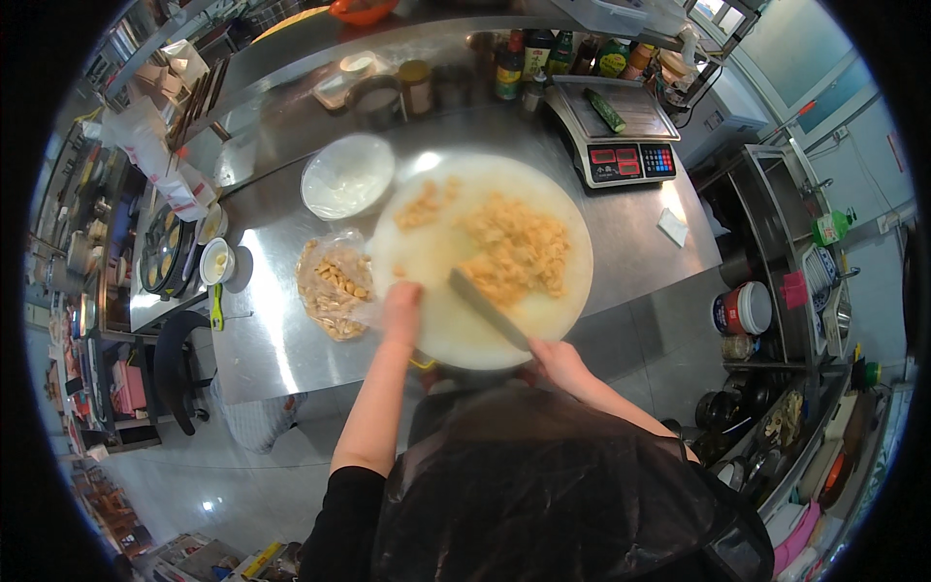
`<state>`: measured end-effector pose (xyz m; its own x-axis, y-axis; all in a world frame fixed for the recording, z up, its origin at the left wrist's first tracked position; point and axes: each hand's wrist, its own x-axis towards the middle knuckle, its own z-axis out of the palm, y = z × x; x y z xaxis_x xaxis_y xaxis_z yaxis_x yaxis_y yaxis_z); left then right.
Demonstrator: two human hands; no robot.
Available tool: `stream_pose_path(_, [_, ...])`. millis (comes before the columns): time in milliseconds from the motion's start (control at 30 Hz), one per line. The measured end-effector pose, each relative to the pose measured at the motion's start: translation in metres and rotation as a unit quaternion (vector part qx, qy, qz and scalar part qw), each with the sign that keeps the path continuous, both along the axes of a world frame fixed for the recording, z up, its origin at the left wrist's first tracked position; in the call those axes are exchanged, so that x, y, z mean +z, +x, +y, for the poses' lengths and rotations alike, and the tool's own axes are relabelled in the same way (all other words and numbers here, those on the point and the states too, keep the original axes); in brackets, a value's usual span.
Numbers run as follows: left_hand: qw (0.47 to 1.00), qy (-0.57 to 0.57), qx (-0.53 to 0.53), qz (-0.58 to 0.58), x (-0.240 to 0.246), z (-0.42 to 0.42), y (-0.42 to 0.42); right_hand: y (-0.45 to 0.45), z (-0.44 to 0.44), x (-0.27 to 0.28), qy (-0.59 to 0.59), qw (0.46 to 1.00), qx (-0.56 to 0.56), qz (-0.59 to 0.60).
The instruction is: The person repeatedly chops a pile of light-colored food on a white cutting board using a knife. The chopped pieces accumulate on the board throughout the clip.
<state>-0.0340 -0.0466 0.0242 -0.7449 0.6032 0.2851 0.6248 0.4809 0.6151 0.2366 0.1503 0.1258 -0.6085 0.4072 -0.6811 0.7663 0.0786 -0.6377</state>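
Note:
My right hand grips a kitchen knife, whose blade lies over the round white cutting board beside a heap of chopped, pale orange food pieces. A smaller group of the pieces sits at the board's upper left. At the board's left edge is my left hand, next to a clear plastic bag of similar tan pieces; whether its fingers hold the bag's edge is not plain. Behind the bag stands a white bowl with a plastic film over it.
A digital scale with a piece of cucumber stands at the back right, near several sauce bottles. A small white cup and a green-handled tool are on the left. A folded white paper lies at the right.

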Motion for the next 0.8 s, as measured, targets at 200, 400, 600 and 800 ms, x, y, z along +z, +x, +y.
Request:
stream_pose_path(200, [0.986,0.063,-0.144,0.049,-0.017,0.030,0.032,0.005,-0.001,0.015,0.051,0.998,0.047,0.005])
stream_pose_path(400, [0.985,0.125,-0.105,0.064,-0.023,0.031,0.035,0.011,0.000,0.016,0.056,0.997,0.060,-0.011])
stream_pose_path(600, [0.985,0.118,-0.100,0.077,-0.023,0.031,0.036,0.011,0.001,0.007,0.054,0.996,0.065,0.010])
stream_pose_path(800, [0.983,0.122,-0.102,0.087,-0.021,0.031,0.036,0.015,0.006,-0.007,0.016,0.998,0.063,0.018])
